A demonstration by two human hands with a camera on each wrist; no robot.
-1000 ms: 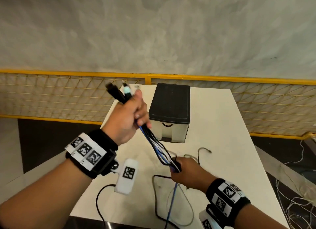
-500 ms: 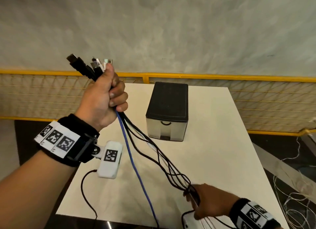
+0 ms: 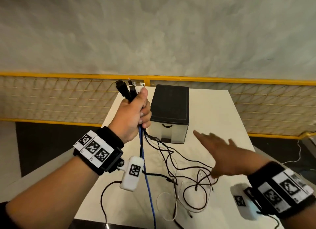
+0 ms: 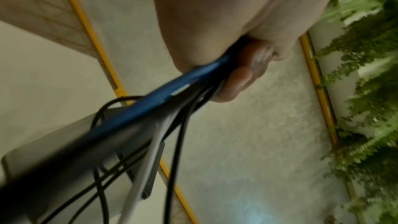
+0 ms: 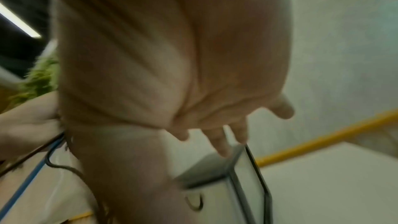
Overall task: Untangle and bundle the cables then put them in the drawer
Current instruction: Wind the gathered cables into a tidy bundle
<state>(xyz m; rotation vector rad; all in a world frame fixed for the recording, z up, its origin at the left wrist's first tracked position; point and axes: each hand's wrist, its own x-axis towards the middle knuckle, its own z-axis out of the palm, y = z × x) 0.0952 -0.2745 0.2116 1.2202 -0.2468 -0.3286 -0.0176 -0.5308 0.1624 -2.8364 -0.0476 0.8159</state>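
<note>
My left hand (image 3: pixel 136 112) grips a bunch of cables (image 3: pixel 148 150) near their plug ends (image 3: pixel 127 90), held upright above the table's left side. A blue cable (image 3: pixel 147 186) and several black and white ones hang from the fist and sprawl loose on the white table (image 3: pixel 222 112). The left wrist view shows the blue cable (image 4: pixel 150 105) and black leads running out of my curled fingers (image 4: pixel 239 81). My right hand (image 3: pixel 220 148) hovers open and blurred above the loose cables, fingers spread toward the drawer box (image 3: pixel 171 112). That drawer (image 5: pixel 215 198), with a black handle, is closed.
A yellow-framed mesh fence (image 3: pixel 59 95) runs behind the table, with a grey wall above it. More thin cables (image 3: pixel 301 151) lie on the floor to the right. The table's near edge (image 3: pixel 119 222) is just below the hanging blue cable.
My right hand has let go of the cables' lower end and risen, open, toward the drawer box. The left hand has come right and lower; the cables now lie slack.
</note>
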